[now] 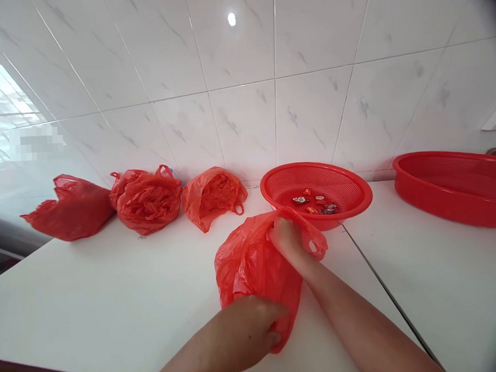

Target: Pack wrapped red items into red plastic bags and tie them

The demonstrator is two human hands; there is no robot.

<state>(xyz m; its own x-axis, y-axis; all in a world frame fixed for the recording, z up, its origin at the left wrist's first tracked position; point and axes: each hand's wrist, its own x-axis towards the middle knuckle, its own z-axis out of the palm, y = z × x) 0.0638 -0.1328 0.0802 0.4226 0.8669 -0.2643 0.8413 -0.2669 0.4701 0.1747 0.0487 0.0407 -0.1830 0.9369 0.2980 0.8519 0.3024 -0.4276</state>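
A crumpled red plastic bag (pixel 259 251) stands on the white table in front of me, its mouth towards the basket. My left hand (pixel 256 325) grips the bag low on its near side, thumb and forefinger closing on the film. Up at the bag's mouth is my right hand (pixel 286 235), curled at the rim with its fingertips hidden by the film. One loop handle (pixel 316 246) sticks out to the right of that wrist. Just behind the bag sits a round red plastic basket (pixel 355 195) holding several small wrapped pieces (pixel 310 209).
Along the tiled wall to the left lie three more red plastic bags: a bulging one (pixel 78 210), a bunched one (pixel 150 204) and a smaller one (pixel 215 193). A second red basket (pixel 446 205) stands at the right. A dark seam (pixel 384 284) crosses the table (pixel 113 307).
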